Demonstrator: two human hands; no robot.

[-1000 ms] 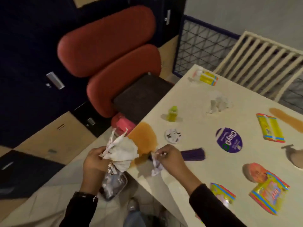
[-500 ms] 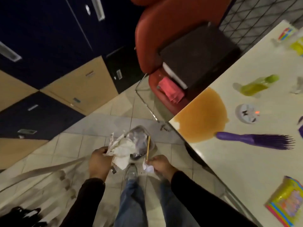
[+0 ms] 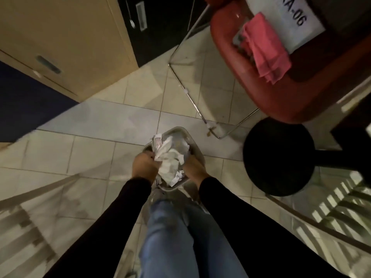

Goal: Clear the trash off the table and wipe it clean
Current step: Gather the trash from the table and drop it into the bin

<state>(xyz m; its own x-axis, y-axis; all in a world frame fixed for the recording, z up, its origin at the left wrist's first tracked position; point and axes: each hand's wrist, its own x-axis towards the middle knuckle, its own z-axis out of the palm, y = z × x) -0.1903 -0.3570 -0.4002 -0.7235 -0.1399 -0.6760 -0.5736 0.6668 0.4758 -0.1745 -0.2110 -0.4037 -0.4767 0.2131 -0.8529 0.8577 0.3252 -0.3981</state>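
Observation:
A small grey trash bin [image 3: 195, 145] stands on the tiled floor just in front of my feet. My left hand [image 3: 143, 167] grips a wad of crumpled white paper [image 3: 168, 159] and holds it in the bin's mouth. My right hand [image 3: 193, 169] is at the bin's right rim, with its fingers turned in toward the paper and hidden from view. A small white scrap [image 3: 176, 178] lies by those fingers; whether the hand holds it is unclear. The table is out of view.
A red chair [image 3: 249, 85] with a pink cloth [image 3: 265, 47] on its seat stands at the upper right, its metal legs [image 3: 188, 93] reaching toward the bin. A black round stool [image 3: 279, 157] sits right of the bin. Lockers [image 3: 66, 37] fill the upper left.
My view has swung from the table down to the floor. Both hands carried the paper trash away from the table edge and lowered it into the bin.

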